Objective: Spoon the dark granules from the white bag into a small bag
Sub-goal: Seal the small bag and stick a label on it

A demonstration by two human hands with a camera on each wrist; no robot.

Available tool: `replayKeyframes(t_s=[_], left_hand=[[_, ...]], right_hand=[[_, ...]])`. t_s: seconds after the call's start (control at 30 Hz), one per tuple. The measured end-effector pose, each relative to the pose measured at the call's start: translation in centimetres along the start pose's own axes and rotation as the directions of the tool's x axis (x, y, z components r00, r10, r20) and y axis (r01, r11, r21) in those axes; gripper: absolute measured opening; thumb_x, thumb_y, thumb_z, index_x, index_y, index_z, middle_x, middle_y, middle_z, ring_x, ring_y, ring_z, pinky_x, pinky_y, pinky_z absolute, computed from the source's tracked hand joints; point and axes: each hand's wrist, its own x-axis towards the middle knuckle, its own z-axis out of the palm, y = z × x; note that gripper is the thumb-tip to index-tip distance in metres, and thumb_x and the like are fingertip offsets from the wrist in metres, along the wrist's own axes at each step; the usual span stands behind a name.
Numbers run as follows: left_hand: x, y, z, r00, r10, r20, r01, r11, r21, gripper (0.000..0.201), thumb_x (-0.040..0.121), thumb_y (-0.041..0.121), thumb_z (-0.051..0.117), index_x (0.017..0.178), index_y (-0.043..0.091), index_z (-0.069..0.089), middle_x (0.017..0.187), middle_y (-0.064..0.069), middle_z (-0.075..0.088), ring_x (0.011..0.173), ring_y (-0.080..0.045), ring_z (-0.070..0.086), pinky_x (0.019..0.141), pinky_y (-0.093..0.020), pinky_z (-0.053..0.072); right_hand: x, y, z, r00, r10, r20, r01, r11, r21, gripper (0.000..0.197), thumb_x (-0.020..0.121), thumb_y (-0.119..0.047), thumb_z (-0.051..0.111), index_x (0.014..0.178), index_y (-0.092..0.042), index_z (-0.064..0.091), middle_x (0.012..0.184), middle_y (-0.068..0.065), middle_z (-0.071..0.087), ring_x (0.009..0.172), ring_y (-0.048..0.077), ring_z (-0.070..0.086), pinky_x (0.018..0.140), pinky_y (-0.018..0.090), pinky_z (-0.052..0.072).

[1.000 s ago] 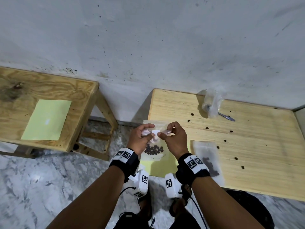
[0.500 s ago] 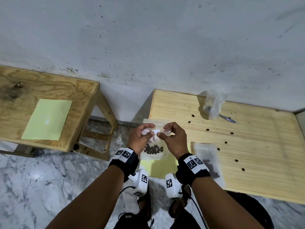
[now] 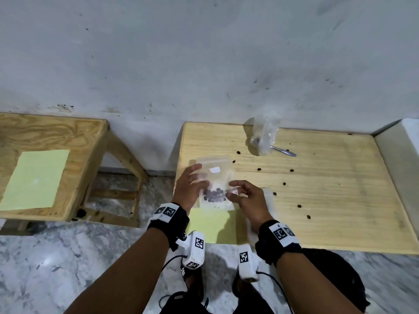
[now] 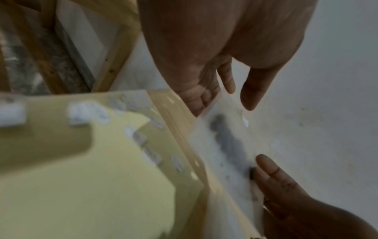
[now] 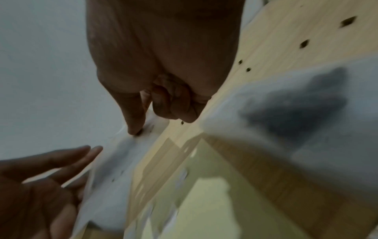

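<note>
A small clear bag [image 3: 215, 175] with dark granules [image 3: 214, 195] at its bottom hangs over the table's near left corner, between my hands. My left hand [image 3: 192, 180] lies along its left edge with thumb and fingers straight; the left wrist view shows the bag [image 4: 225, 145] edge between them. My right hand [image 3: 233, 190] pinches the bag's lower right edge between thumb and forefinger. The white bag [image 3: 268, 198], with a dark heap inside [image 5: 296, 110], lies on the table under my right wrist. The spoon [image 3: 283, 151] lies far back, its bowl under a crumpled clear bag [image 3: 265, 134].
Loose granules [image 3: 299, 206] are scattered over the light wooden table [image 3: 340, 200]. A yellow sheet [image 3: 213, 225] lies at its near left corner below the held bag. To the left stands a lower wooden table [image 3: 86, 141] with a green sheet [image 3: 36, 177]. A wall runs behind.
Both hands pinched together at the small bag's top; now they have parted. The left hand has opened along the bag's side and the right has dropped to its lower right edge.
</note>
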Motion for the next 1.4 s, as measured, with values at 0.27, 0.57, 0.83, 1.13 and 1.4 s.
replayKeyframes(t_s=[0.27, 0.57, 0.83, 1.13, 1.4], left_hand=[[-0.8, -2.5, 13.8, 0.988, -0.059, 0.141, 0.019, 0.964, 0.266, 0.024, 0.083, -0.005, 0.067, 0.104, 0.006, 0.072, 0.095, -0.011, 0.069, 0.067, -0.015, 0.06, 0.053, -0.022, 0.049], [-1.1, -7.3, 32.6, 0.936, -0.199, 0.292, 0.094, 0.936, 0.338, 0.03, 0.087, -0.006, 0.064, 0.116, 0.002, 0.063, 0.11, -0.009, 0.058, 0.069, -0.019, 0.061, 0.061, -0.027, 0.056], [-1.7, -10.8, 39.1, 0.878, -0.363, 0.311, 0.17, 0.845, 0.507, 0.047, 0.087, 0.007, 0.068, 0.132, 0.005, 0.057, 0.12, -0.011, 0.064, 0.101, -0.028, 0.064, 0.067, -0.03, 0.049], [-1.5, -8.9, 36.4, 0.886, -0.327, 0.329, 0.142, 0.867, 0.478, 0.027, 0.091, 0.012, 0.064, 0.117, 0.016, 0.059, 0.111, -0.006, 0.062, 0.086, -0.026, 0.063, 0.065, -0.029, 0.046], [-1.4, -4.8, 25.8, 0.98, -0.106, 0.166, 0.05, 0.949, 0.31, 0.016, 0.088, 0.002, 0.061, 0.098, 0.013, 0.067, 0.083, -0.004, 0.067, 0.051, -0.01, 0.059, 0.046, -0.02, 0.037]], right_hand=[[0.3, 1.8, -14.2, 0.981, -0.016, -0.192, -0.017, 0.986, -0.168, 0.027, 0.074, -0.004, 0.08, 0.091, -0.025, 0.075, 0.093, -0.001, 0.069, 0.089, 0.018, 0.063, 0.078, 0.024, 0.05], [-0.7, 6.3, -31.1, 0.899, 0.047, -0.435, -0.214, 0.914, -0.343, 0.025, 0.081, -0.02, 0.078, 0.105, -0.023, 0.073, 0.106, -0.003, 0.067, 0.099, 0.016, 0.063, 0.08, 0.024, 0.043], [-1.5, 10.5, -36.1, 0.87, 0.11, -0.48, -0.345, 0.832, -0.435, 0.036, 0.079, -0.029, 0.077, 0.113, -0.027, 0.066, 0.117, -0.006, 0.066, 0.105, 0.018, 0.064, 0.083, 0.028, 0.048], [-1.9, 8.6, -33.2, 0.867, -0.051, -0.495, -0.244, 0.823, -0.513, 0.035, 0.082, -0.025, 0.074, 0.115, -0.03, 0.063, 0.127, -0.007, 0.051, 0.088, 0.018, 0.062, 0.076, 0.032, 0.049], [-1.3, 5.4, -20.9, 0.977, -0.036, -0.21, -0.05, 0.919, -0.39, 0.018, 0.081, -0.024, 0.068, 0.076, -0.038, 0.059, 0.08, -0.014, 0.065, 0.079, 0.009, 0.062, 0.069, 0.026, 0.046]])
